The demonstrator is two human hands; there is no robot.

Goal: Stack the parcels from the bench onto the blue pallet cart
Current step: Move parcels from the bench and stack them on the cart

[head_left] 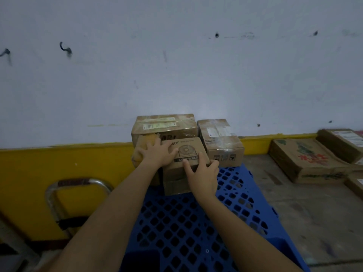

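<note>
A pale wall [176, 65] fills the upper half of the view, with a yellow band [68, 163] along its foot and 2 dark hooks on its left part. Below it, the blue pallet cart [186, 222] runs from the near edge toward the wall, its deck an open plastic grid. A grey surface [304, 213] lies to its right; whether this is the bench I cannot tell. On that surface, at the far right, a flat printed carton [306, 161] lies beside a second flat carton [341, 142], and more carton edges are cut off at the frame edge. A bent chrome tube handle [78, 185] stands to the left of the cart, in front of the yellow band.

4 parcels sit bunched at the far end of the cart, against the wall. The large box [164, 126] is rearmost, with label strips on its top. The taped box [222, 146] is just beside it on the right. The fan box [188, 148], printed with a round fan picture, is in front of the large box, and a brown padded parcel [143, 150] touches its left side.

The left grip [157, 154], a bare hand, lies wide with spread fingers across the fan box's left top edge and the padded parcel. The right grip [202, 173] holds the fan box, thumb on its top and fingers curled round its right side.
</note>
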